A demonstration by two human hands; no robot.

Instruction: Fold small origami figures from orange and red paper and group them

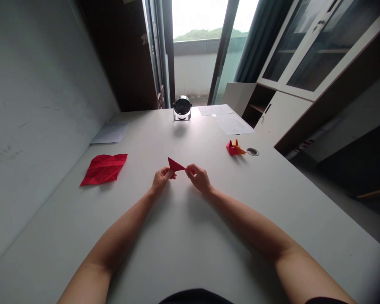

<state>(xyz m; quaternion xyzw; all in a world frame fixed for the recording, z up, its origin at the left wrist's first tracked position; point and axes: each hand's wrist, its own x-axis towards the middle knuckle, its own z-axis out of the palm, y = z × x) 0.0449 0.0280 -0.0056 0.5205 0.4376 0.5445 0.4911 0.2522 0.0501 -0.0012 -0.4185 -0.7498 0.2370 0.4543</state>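
A small piece of folded red paper [175, 164], pointed at its top and right ends, is held up over the middle of the white table. My left hand [161, 178] pinches its lower left part between thumb and fingers. At the right tip, the fingertips of my right hand [199, 176] are closed on the same paper. To the left lies a creased red paper sheet [104, 169], opened out with fold lines across it. Folded red and orange paper figures [235, 147] stand on the right, apart from both hands.
A roll of tape [252, 151] lies beside the paper figures. At the table's [190, 245] far edge stands a small round black-and-silver device [182, 108]. Printed sheets [231, 122] lie at the back right, and more papers [109, 132] lie by the left wall.
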